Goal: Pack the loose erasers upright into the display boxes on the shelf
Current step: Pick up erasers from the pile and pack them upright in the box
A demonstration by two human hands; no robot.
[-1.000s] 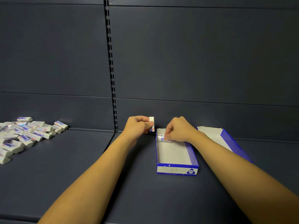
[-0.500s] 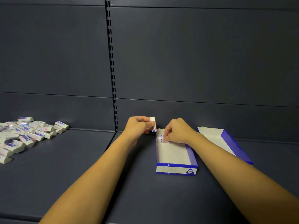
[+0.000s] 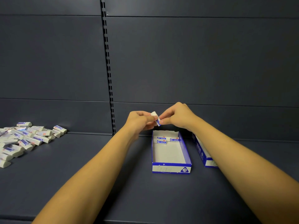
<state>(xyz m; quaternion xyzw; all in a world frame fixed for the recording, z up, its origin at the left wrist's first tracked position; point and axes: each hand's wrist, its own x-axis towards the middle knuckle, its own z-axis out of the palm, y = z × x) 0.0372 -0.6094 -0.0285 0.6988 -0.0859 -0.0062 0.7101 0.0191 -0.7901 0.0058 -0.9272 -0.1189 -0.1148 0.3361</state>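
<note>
Both hands' fingers [image 3: 153,118] pinch white block eraser [image 3: 155,118] above rectangular cardboard box [image 3: 171,169].

Both hands [image 3: 159,120] pinch an eraser [image 3: 155,118] above the box [image 3: 171,168].

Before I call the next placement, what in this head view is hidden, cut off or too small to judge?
- Second display box: mostly behind the right forearm; contents unseen.
- Pile of loose erasers: cut by the left edge; count unknown.
- Held eraser: partly covered by the left hand and right hand.
- Labels on the three erasers in the open display box: too small to read.
</note>
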